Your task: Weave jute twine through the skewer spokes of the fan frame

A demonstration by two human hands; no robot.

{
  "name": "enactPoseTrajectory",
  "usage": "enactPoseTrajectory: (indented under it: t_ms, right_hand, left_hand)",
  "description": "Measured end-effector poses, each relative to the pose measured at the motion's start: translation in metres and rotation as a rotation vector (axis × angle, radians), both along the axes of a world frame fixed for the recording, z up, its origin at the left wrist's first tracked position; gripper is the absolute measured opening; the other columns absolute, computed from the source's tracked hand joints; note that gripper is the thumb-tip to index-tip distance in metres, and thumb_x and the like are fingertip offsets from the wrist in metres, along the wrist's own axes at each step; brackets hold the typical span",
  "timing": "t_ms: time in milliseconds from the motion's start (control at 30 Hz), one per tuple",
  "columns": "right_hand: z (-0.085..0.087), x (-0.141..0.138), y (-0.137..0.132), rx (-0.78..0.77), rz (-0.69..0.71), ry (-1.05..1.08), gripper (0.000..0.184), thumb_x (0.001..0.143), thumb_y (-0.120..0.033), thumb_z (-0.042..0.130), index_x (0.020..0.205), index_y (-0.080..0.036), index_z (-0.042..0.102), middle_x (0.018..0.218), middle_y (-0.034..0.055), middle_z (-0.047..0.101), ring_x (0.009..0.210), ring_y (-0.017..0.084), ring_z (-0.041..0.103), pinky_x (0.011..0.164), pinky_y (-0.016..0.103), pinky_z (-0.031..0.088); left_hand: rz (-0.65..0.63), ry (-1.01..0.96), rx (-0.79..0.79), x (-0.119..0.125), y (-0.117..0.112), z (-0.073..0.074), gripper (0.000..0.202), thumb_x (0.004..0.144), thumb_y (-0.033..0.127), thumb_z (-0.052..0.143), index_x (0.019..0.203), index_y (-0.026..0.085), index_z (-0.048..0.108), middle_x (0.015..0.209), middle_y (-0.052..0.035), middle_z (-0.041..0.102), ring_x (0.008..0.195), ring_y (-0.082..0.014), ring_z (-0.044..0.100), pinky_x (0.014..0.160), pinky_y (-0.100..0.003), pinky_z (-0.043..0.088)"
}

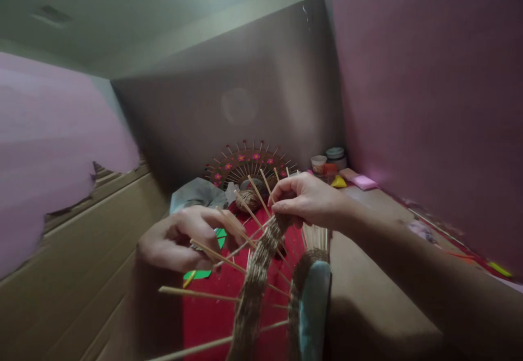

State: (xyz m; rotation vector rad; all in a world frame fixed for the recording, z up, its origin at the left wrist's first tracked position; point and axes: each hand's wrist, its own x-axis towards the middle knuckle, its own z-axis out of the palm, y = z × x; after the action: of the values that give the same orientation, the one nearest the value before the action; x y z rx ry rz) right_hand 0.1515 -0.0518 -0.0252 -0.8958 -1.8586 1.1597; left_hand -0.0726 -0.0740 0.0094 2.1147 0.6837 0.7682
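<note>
A half-round fan frame of thin wooden sticks fills the lower middle, with a woven brown twine band (255, 276) running across the sticks. My right hand (304, 200) pinches the upper end of this band between thumb and fingers. On the left, my left hand (186, 238) is closed among the stick ends, and a strand of twine (241, 248) runs from its fingertips to the weave. Nearer the frame's centre, a second woven band (301, 271) edges a light blue half-round piece (315, 306). A ball of twine (247, 200) sits just beyond the sticks.
A finished-looking fan with pink flowers (256, 156) leans at the back wall. Cups and a jar (335, 157) stand at the back right, near a yellow piece (339, 181) and a pink block (364, 182). Cardboard (90, 246) walls the left. Red cloth (204, 323) lies beneath.
</note>
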Motion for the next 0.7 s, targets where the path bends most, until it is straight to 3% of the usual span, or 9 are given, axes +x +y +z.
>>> enactPoseTrajectory:
  t_ms: [33,67,133,267,367,467,567,700]
  right_hand:
    - [-0.001,0.0,0.0,0.001,0.008,0.023,0.007,0.071,-0.008,0.052,0.069,-0.014,0.055,0.052,-0.0022,0.055,0.037,0.004,0.045,0.031,0.014,0.032]
    - [-0.001,-0.001,0.0,0.002,0.021,0.044,0.008,0.07,-0.007,0.052,0.07,-0.015,0.053,0.053,-0.0025,0.055,0.038,0.005,0.045,0.032,0.015,0.034]
    - [-0.003,-0.001,0.001,0.011,0.057,0.071,0.011,0.07,-0.006,0.051,0.074,-0.017,0.049,0.055,-0.003,0.055,0.041,0.006,0.048,0.035,0.016,0.036]
    - [-0.004,0.0,0.0,0.098,0.07,0.028,0.017,0.069,-0.005,0.049,0.082,-0.017,0.049,0.063,-0.0018,0.056,0.047,0.007,0.049,0.038,0.017,0.037]
    - [0.0,0.004,-0.005,0.217,-0.075,0.069,0.019,0.069,-0.005,0.047,0.083,-0.017,0.049,0.071,-0.0004,0.058,0.051,0.006,0.047,0.042,0.017,0.036]
    - [0.007,0.01,-0.015,0.383,-0.176,0.141,0.013,0.07,-0.006,0.049,0.077,-0.018,0.051,0.066,-0.0032,0.052,0.052,0.005,0.042,0.045,0.017,0.032]
    - [0.011,0.011,-0.025,0.407,-0.053,0.112,0.011,0.072,-0.007,0.051,0.072,-0.017,0.056,0.059,-0.0043,0.048,0.052,0.006,0.041,0.045,0.018,0.031]
    - [0.007,0.002,-0.028,0.3,0.135,0.095,0.021,0.072,-0.006,0.054,0.089,-0.018,0.056,0.077,-0.0012,0.059,0.067,0.008,0.053,0.056,0.018,0.041]
  left_hand:
    - [-0.187,0.198,-0.014,0.001,0.0,0.007,0.008,0.057,0.029,0.069,0.062,0.024,0.074,0.078,-0.0165,0.069,0.071,-0.031,0.063,0.068,-0.046,0.049]
    - [-0.285,0.293,-0.001,0.0,0.0,0.012,0.015,0.063,0.026,0.063,0.072,0.026,0.075,0.085,-0.0163,0.069,0.077,-0.0315,0.063,0.073,-0.046,0.048]
    - [-0.38,0.389,0.016,-0.001,0.001,0.019,0.022,0.068,0.024,0.058,0.082,0.028,0.075,0.094,-0.0155,0.068,0.085,-0.032,0.063,0.077,-0.046,0.047]
    - [-0.326,0.338,0.046,-0.005,0.002,0.018,0.02,0.07,0.03,0.057,0.08,0.027,0.075,0.093,-0.0159,0.068,0.087,-0.0328,0.063,0.079,-0.045,0.047]
    - [-0.307,0.344,0.061,-0.006,0.002,0.015,0.021,0.07,0.031,0.056,0.078,0.026,0.075,0.092,-0.0166,0.068,0.086,-0.0329,0.063,0.077,-0.045,0.048]
    - [-0.335,0.361,0.072,-0.008,0.003,0.016,0.023,0.07,0.027,0.055,0.083,0.025,0.075,0.094,-0.0162,0.068,0.087,-0.0324,0.063,0.078,-0.044,0.048]
    - [-0.359,0.371,0.071,-0.009,0.004,0.018,0.027,0.071,0.024,0.053,0.089,0.026,0.074,0.099,-0.0151,0.067,0.088,-0.0311,0.062,0.079,-0.045,0.047]
    - [-0.329,0.398,0.021,-0.006,0.003,0.021,0.022,0.069,0.027,0.056,0.081,0.026,0.074,0.098,-0.0145,0.068,0.085,-0.0308,0.062,0.078,-0.045,0.047]
